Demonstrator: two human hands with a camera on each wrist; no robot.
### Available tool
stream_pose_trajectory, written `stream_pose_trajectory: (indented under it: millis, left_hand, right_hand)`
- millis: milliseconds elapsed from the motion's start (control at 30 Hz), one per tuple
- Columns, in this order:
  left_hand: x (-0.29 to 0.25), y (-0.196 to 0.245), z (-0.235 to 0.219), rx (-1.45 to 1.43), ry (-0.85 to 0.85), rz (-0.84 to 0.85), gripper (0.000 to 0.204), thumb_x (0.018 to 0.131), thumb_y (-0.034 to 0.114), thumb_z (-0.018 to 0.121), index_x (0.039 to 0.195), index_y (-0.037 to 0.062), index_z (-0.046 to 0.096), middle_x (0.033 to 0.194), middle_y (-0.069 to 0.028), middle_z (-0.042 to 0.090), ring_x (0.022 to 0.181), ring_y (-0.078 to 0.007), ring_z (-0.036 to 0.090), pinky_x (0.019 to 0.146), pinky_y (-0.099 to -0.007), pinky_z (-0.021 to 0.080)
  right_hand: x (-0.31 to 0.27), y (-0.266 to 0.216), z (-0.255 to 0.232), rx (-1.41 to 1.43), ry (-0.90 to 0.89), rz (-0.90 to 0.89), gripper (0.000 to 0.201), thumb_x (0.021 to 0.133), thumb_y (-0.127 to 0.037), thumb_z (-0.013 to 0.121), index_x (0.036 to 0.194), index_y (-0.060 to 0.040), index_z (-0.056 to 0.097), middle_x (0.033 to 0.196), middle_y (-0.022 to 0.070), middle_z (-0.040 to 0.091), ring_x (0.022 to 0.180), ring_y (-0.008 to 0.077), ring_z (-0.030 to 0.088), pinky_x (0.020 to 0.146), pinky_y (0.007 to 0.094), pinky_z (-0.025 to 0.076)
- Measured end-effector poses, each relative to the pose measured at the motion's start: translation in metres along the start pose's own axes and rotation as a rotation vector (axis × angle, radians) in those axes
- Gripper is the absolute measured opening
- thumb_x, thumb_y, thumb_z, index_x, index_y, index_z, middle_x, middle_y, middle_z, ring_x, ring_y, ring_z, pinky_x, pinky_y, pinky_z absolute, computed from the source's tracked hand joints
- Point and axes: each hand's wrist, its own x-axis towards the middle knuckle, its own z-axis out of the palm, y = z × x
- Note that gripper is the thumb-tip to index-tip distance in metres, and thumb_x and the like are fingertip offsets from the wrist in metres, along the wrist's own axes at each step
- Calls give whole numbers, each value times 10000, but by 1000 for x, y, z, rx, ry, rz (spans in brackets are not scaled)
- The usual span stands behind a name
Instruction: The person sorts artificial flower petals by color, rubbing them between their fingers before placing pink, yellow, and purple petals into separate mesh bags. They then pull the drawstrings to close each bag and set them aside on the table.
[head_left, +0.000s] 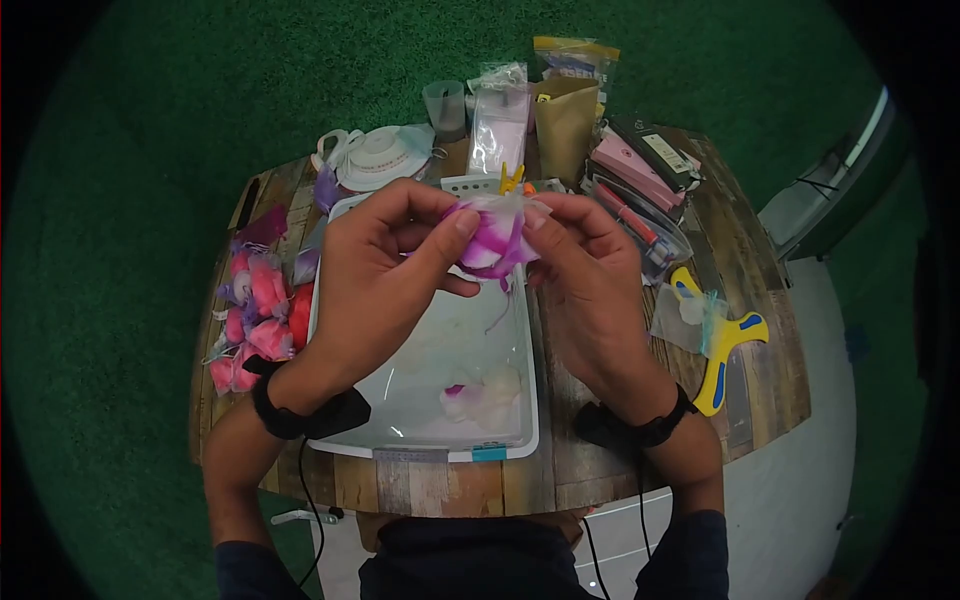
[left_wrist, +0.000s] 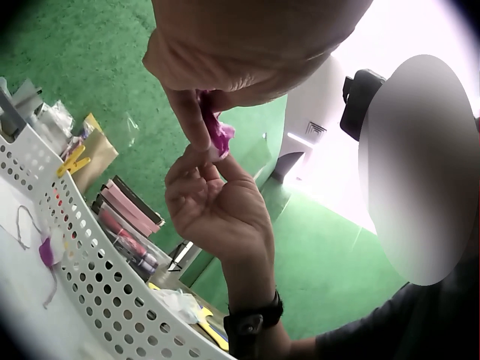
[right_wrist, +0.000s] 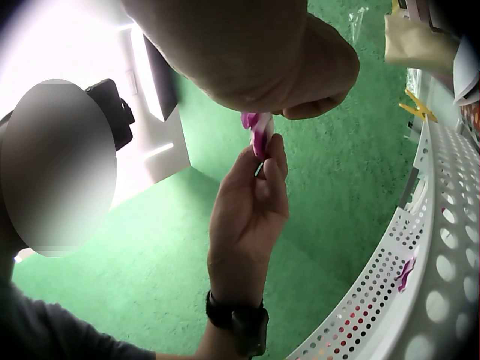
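Observation:
Both hands hold up a soft purple-and-white petal-like piece (head_left: pixel 490 235) above a white basket (head_left: pixel 532 400). My left hand (head_left: pixel 375 270) pinches its left side between thumb and fingers. On the other side, my right hand (head_left: pixel 597 290) pinches the pale upper right edge. A thin purple strand dangles below the piece. In the left wrist view, the fingertips of both hands meet at the purple piece (left_wrist: pixel 219 139). Inside the basket lie pale petals with a purple patch (head_left: pixel 480 395). A yellow clip (head_left: pixel 511 180) grips the far rim.
Pink and red bundles (head_left: pixel 262 310) lie left of the basket. Behind it stand a white round item (head_left: pixel 385 155), a clear cup (head_left: pixel 446 110) and a brown paper pouch (head_left: pixel 566 130). Pink cases (head_left: pixel 640 170) and a yellow-and-blue three-armed item (head_left: pixel 722 365) lie at right.

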Motion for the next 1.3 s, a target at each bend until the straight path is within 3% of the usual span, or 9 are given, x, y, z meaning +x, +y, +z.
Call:
stream_pose_trajectory:
  millis: [267,333,567,867,1067,1133,1300]
  left_hand:
    - [3,0,-5,7,68,14,171,961,129,632,1009,-33,600,918,-71,674,827,-104,669,641,-268,614]
    - [3,0,-4,13,63,37,165,962,125,629,1003,-32,597,924,-76,677,836,-112,675,648,-269,613]
    - [-5,-3,12,-17,38,168,128,961,74,614,1026,-24,563,985,-80,664,870,-116,670,664,-269,614]
    - [-9,3,19,-138,-24,19,196,945,83,638,1073,-21,532,1009,-76,634,891,-111,657,664,-261,614]
    - [-11,4,22,29,-29,-1,242,937,78,649,1108,-29,514,1023,-100,635,892,-131,667,657,-259,611]
    - [-10,4,17,-130,-56,-122,230,944,66,633,1109,-37,511,1035,-114,642,867,-150,683,654,-264,612]
    - [-12,1,9,-170,-44,-97,225,953,58,617,1123,-45,513,995,-123,660,806,-161,696,644,-268,613]
  right_hand:
    - [-5,-18,2,45,38,-106,215,898,-176,729,1041,-30,663,886,-1,675,711,25,561,616,187,430]
    - [-14,-23,5,9,-37,-41,197,893,-145,730,1036,-20,676,925,20,689,737,30,585,651,186,459]
    - [-14,-11,12,-57,-2,-90,179,882,-71,728,1037,11,693,975,73,709,867,60,636,764,213,512]
    - [-12,-7,5,-53,-3,-83,185,889,-92,728,1005,45,684,910,76,714,786,82,651,713,206,519]
    - [-13,-5,5,-92,4,-76,182,887,-80,726,1004,52,677,908,86,712,777,83,652,698,203,520]
    - [-13,-3,6,-95,7,-113,224,889,-50,709,1076,55,645,944,95,707,773,83,648,677,202,517]
    - [-8,-7,11,-76,-31,-113,323,886,-26,688,1189,26,589,927,66,681,757,68,634,634,206,511]
